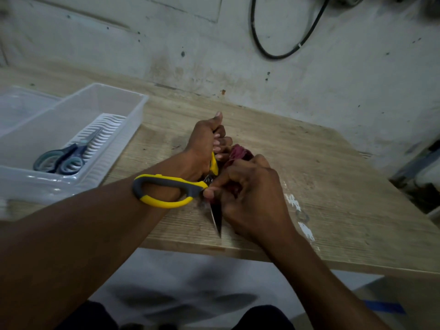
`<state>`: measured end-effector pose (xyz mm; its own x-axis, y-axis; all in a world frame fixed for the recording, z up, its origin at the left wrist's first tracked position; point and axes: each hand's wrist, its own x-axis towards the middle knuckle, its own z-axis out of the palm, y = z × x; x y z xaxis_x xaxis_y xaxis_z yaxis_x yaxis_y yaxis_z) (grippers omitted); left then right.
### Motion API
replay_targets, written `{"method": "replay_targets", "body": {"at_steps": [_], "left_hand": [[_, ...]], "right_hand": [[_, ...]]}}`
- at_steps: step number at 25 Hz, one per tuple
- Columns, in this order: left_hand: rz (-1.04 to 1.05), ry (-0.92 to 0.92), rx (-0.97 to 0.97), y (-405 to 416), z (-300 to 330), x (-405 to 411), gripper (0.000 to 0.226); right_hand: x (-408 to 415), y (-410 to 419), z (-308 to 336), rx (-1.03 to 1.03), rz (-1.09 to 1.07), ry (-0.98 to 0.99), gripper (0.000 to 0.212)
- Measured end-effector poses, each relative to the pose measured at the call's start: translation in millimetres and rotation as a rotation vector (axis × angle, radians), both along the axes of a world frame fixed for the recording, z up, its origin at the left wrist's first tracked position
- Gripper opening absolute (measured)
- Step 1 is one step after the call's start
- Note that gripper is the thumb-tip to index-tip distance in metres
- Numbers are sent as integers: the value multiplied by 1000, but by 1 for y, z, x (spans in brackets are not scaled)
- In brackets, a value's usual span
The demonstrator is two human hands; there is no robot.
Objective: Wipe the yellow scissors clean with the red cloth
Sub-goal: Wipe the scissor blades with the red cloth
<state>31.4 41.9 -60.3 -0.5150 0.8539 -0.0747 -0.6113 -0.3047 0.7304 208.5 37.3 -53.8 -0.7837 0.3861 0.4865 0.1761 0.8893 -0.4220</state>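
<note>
1 clear tray point(133, 129) far left w/ 1 pair blue scissors point(64, 157) inside, left hand point(204, 148) curled round far handle of yellow scissors point(171, 190), blades spread, mid-table point(333, 186), right hand point(252, 198) bunching 1 red cloth point(240, 154) against blade.

Workshop or utility room, rough and bare. Stained, pitted plaster wall point(238, 51) with black cable point(259, 44) looped down it. Worn wooden tabletop point(333, 186), scuffed, white paint flecks near right side. Clear plastic bin point(119, 101) at left holding blue scissors point(64, 158). Dim light; blue tape point(384, 307) on floor.
</note>
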Motion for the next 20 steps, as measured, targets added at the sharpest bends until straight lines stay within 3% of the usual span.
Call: {"method": "replay_targets", "body": {"at_steps": [5,10,15,20], "left_hand": [[-70,-131,41,-1,-3,0,66],[-96,-81,63,2,-7,-5,67],[-77,-98,81,3,-6,-10,65],[-104,-99,84,1,-7,-7,64]], "right_hand": [[42,-4,-11,-62,99,-97,18],[0,18,-6,-96,-41,49,12],[-5,14,-14,-65,-126,63,7],[30,11,3,-156,198,-152,11]]}}
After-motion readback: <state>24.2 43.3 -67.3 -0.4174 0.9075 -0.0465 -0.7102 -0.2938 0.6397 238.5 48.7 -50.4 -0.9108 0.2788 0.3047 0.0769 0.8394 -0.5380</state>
